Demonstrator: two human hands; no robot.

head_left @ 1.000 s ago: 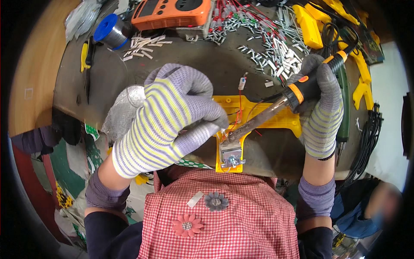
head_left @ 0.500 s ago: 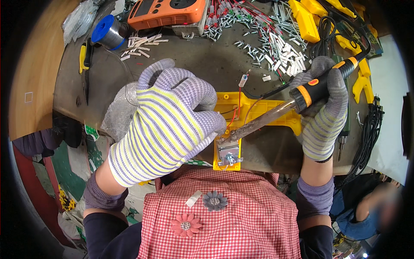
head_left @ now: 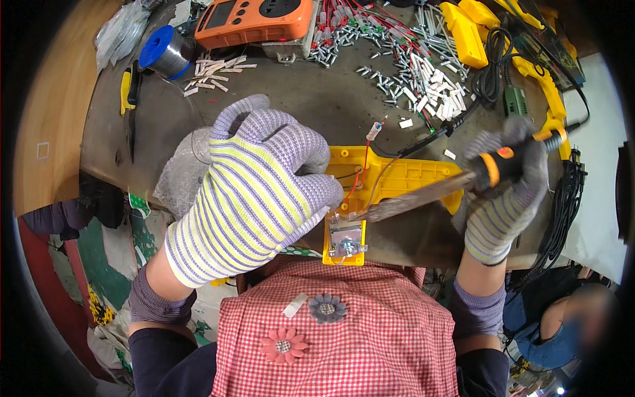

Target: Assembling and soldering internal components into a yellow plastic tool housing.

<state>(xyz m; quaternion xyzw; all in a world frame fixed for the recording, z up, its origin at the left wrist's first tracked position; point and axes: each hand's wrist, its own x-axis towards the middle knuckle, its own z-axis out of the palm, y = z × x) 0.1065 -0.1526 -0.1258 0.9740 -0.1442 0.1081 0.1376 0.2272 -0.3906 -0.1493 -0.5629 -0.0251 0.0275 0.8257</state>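
Observation:
My left hand (head_left: 258, 185), in a striped knit glove, is closed in a pinch over the yellow plastic housing (head_left: 413, 178); what its fingers hold is hidden. A thin wire loop (head_left: 194, 142) disappears beneath that hand. In my gloved right hand (head_left: 506, 192), slightly blurred, is a soldering iron (head_left: 423, 196) with a black and orange handle. Its tip points left, close to the left fingertips and the metal part (head_left: 347, 239) at the housing's near end. I cannot tell whether the tip touches it. Red and dark wires lie in the housing, with a small connector (head_left: 374, 130) beyond.
A solder spool (head_left: 165, 53), yellow-handled pliers (head_left: 131, 99) and an orange meter (head_left: 258, 21) lie at the far left. Screws (head_left: 397, 83) and white pieces (head_left: 440, 92) are heaped beyond. Black cables (head_left: 565, 205) hang at right, where another person (head_left: 562, 324) is partly visible.
My right hand has shifted right with the soldering iron, drawing its tip slightly right. The housing's near end has moved a little left and toward me. My left hand has hardly moved.

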